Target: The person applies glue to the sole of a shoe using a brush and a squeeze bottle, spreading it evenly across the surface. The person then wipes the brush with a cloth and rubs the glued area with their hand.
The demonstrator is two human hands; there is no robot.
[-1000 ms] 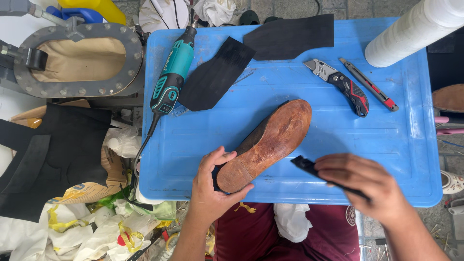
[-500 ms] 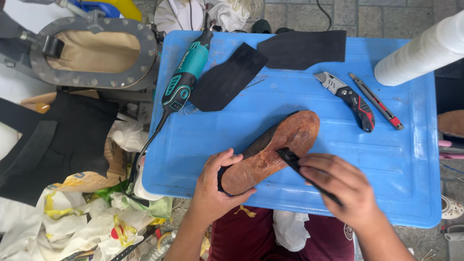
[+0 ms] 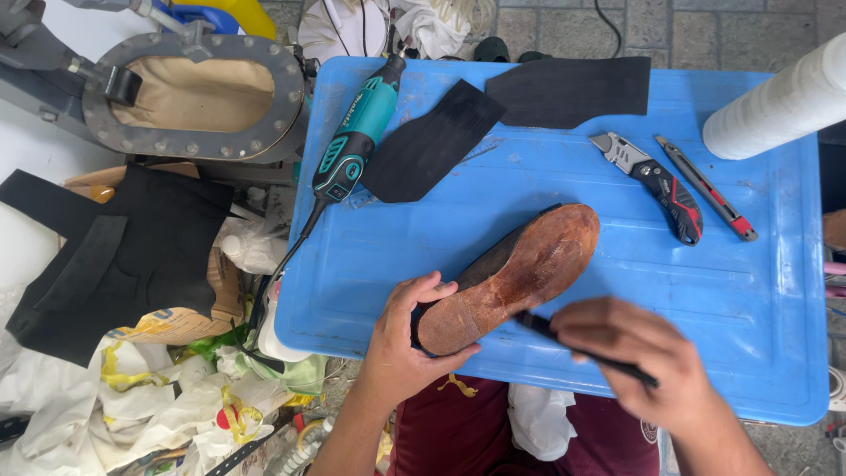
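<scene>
Left hand (image 3: 401, 348) grips shoe (image 3: 511, 275) heel; right hand (image 3: 639, 357) apparently holds brush (image 3: 564, 339) alongside.

Single head-worn view, looking steeply down from above person's chest. Close range: blue plastic tabletop (image 3: 758, 291) fills most of frame, far edge toward top. Forearms enter from bottom edge. Cluttered floor at left, paving at top. No second view.

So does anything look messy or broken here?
The brown shoe sole held upside down on the blue plastic table looks scuffed and patchy. Crumpled white and yellow wrappers are heaped beside the table.
</scene>
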